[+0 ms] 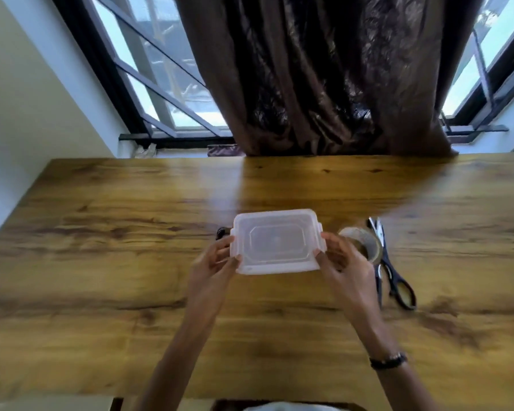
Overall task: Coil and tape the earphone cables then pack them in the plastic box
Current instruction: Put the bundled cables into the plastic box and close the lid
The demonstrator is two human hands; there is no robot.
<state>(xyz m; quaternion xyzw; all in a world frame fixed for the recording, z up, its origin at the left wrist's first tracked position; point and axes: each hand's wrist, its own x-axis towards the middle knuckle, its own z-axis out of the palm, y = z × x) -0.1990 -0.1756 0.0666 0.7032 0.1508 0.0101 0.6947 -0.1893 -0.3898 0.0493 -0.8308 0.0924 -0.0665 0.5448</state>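
Note:
A translucent plastic box [276, 241] with its lid on is in the middle of the wooden table [101, 232]. My left hand [217, 262] grips its left side, thumb and fingers curled round the edge. My right hand [343, 262] grips the right side in the same way. A small dark bit of earphone cable [221, 232] peeks out behind the box's left edge; the remainder is hidden. A roll of clear tape [361, 241] lies just right of the box, partly behind my right hand.
Black-handled scissors [389, 268] lie to the right of the tape, blades pointing away from me. A brown curtain [324, 75] hangs over the window behind the table's far edge. A white wall runs along the left.

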